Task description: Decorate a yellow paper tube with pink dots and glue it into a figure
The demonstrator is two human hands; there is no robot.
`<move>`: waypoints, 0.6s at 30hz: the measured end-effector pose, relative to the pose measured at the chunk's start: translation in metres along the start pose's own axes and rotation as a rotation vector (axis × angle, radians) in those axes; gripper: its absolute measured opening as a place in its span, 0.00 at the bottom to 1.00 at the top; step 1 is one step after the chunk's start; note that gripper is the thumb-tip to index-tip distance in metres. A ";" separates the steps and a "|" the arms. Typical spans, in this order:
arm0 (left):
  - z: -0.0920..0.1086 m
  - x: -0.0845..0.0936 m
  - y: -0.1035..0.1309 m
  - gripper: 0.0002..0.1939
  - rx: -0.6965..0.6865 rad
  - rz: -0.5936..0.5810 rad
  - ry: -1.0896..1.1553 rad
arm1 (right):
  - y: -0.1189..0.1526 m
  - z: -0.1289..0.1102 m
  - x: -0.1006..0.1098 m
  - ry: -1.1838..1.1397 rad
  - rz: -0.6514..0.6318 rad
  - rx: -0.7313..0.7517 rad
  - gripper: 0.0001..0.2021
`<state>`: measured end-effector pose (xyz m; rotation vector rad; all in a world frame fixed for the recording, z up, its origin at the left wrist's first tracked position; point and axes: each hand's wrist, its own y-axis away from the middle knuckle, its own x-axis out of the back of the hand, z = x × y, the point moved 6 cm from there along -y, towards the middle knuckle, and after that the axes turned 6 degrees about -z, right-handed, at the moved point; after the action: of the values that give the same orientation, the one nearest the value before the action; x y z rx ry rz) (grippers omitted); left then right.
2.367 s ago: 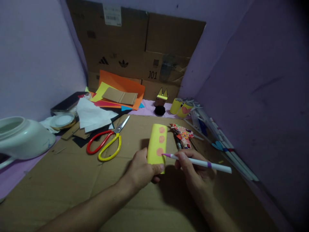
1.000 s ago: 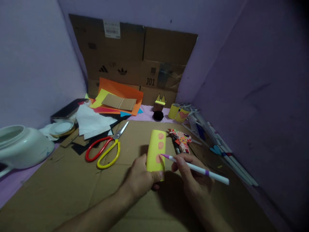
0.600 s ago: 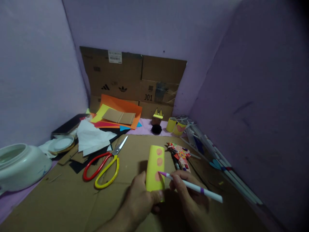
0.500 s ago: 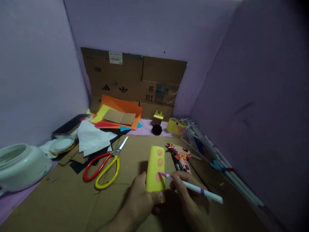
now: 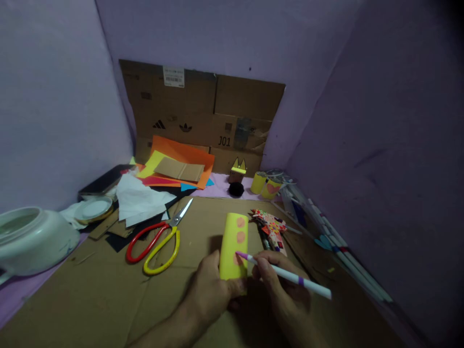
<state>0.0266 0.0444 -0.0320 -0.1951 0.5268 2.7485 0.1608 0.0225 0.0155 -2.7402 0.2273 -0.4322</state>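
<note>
My left hand (image 5: 213, 292) grips the lower end of a yellow tube-like piece (image 5: 229, 241), its thumb across the front. Three round orange-pink spots run down the right side of this piece. Between the fingers of my right hand (image 5: 281, 285) is a white marker (image 5: 290, 275) with a purple band. The marker's purple tip meets the lowest spot; whether it touches the surface is too small to tell. Scissors (image 5: 170, 232) with one red and one yellow handle lie open to the left, blades pointing away.
White paper (image 5: 139, 200) and coloured sheets (image 5: 206, 166) are piled at the back left, near a pale pot (image 5: 43, 241). Behind my right hand lies a patterned bundle (image 5: 271, 224). Yellow rolls (image 5: 258, 183) stand at the back; long white sticks (image 5: 358, 266) line the right side.
The marker tip has shifted slightly up and left on the lowest spot. The whole view has moved a little, with most things appearing higher. Both hands keep their hold.
</note>
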 end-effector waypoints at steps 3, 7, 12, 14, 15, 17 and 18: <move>0.001 0.000 0.000 0.19 0.011 0.002 -0.008 | 0.000 -0.003 0.000 0.004 -0.001 0.034 0.13; -0.002 0.001 -0.001 0.21 0.017 0.015 -0.012 | 0.000 -0.003 0.001 0.018 -0.002 0.041 0.13; 0.000 0.000 0.000 0.20 0.001 -0.006 0.008 | 0.002 0.001 -0.002 -0.014 -0.042 -0.002 0.12; 0.002 0.000 0.000 0.19 -0.005 -0.007 0.003 | 0.003 0.001 -0.002 -0.019 -0.049 -0.010 0.12; 0.002 0.000 0.001 0.19 -0.005 -0.007 -0.002 | 0.003 0.001 -0.002 -0.015 -0.049 -0.012 0.12; 0.002 0.001 0.000 0.19 0.003 -0.004 0.001 | 0.003 0.000 -0.002 -0.006 -0.035 -0.021 0.13; 0.001 0.000 0.000 0.19 0.003 -0.006 0.004 | 0.004 0.000 -0.001 -0.004 -0.022 -0.029 0.13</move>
<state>0.0261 0.0449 -0.0310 -0.2015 0.5311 2.7416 0.1599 0.0194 0.0136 -2.7742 0.2038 -0.4323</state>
